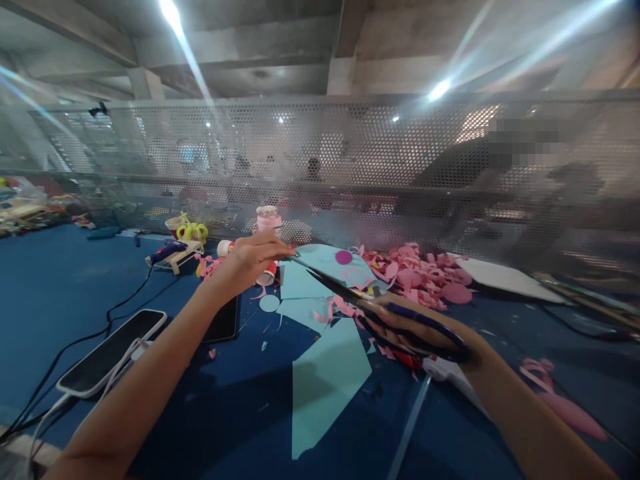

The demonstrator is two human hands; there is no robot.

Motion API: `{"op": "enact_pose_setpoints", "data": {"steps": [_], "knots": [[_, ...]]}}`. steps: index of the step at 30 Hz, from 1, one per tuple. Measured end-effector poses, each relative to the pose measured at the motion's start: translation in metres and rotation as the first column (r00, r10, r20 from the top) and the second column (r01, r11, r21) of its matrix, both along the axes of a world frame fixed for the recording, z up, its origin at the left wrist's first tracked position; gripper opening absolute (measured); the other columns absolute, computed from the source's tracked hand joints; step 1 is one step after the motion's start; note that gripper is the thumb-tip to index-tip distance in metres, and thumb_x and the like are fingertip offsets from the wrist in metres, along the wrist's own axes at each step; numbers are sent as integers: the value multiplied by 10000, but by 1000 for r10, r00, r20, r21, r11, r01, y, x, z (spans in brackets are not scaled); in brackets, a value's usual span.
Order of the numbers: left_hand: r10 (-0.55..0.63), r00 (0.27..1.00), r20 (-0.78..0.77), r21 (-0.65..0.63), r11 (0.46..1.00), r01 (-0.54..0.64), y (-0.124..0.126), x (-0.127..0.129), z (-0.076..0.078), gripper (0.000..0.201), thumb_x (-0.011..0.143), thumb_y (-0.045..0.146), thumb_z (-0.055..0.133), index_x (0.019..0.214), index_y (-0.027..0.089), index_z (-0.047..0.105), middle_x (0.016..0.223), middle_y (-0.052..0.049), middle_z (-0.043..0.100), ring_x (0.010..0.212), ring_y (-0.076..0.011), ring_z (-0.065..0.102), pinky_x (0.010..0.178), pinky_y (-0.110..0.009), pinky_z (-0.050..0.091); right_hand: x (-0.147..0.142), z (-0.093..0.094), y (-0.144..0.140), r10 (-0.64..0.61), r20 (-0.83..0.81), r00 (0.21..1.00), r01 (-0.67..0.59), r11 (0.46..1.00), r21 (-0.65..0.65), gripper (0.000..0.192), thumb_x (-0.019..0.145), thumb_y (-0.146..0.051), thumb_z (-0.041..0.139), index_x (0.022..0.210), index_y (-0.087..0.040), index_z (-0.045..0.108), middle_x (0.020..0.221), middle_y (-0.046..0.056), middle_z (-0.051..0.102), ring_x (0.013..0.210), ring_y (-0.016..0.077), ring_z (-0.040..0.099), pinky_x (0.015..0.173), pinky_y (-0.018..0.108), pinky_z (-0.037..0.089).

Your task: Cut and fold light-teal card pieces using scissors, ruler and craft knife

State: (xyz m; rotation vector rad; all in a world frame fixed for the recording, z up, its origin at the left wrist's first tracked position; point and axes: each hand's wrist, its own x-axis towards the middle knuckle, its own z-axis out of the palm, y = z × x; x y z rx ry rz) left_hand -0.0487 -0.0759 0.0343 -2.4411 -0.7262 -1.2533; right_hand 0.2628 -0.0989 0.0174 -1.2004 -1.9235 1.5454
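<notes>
My left hand is closed in a pinch on a small piece of paper, which shows almost edge-on at the fingertips. Wrapped through the dark handles of a pair of scissors is my right hand. The scissor blades point left, parted a little, with their tips close to the pinched paper. Below them on the blue table lie light blue-green paper sheets with cut edges. A pale blue paper disc rests left of the sheets, and a magenta disc lies on the rear sheet.
Pink paper scraps are heaped at the back right, beside a white tray-like sheet. On the left are a white-edged phone with cables, a dark phone, a glue gun and a pink bottle. A perforated metal screen stands behind.
</notes>
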Motion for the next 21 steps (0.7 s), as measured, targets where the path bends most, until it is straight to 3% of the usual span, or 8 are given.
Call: {"op": "enact_pose_setpoints", "data": {"steps": [2,5,8,11,21], "knots": [[-9,1000,-1,14,1000,9,-1,-1,1,368,819,8,447,1005,235,670,923,-14,694,908,-127,627,777,-263,530,-2,4,-2,10,-17,1000,-11,998,-62,431,678,-623,589,778,-207,547,634,-19,480,480,46,380,404,164,309],[-13,1000,-21,19,1000,14,-2,-1,3,376,817,1,442,1013,232,664,925,-13,690,910,-126,623,764,-261,532,-7,10,-7,-23,-9,1000,23,999,-33,468,633,-641,613,737,-194,520,609,-29,448,475,41,358,395,158,285],[-9,999,-45,13,1000,10,-3,0,3,377,816,-6,433,999,230,664,918,-14,686,905,-125,619,749,-258,534,-9,14,-11,-51,17,999,51,999,2,394,686,-580,595,730,-194,529,616,-22,462,477,45,376,407,164,315],[-11,998,-58,0,1000,11,-4,1,3,376,813,-16,427,989,221,661,921,-18,681,897,-124,613,735,-262,534,-8,12,-10,-49,11,999,49,999,5,289,745,-495,563,819,-216,561,673,-12,504,512,63,437,441,180,372],[-24,996,-89,-27,999,21,-6,5,1,362,826,3,421,994,219,658,934,-14,685,932,-131,612,762,-278,536,0,-2,-1,54,-38,998,-50,995,92,328,754,-502,584,854,-199,507,716,-18,502,516,68,481,429,194,418]]}}
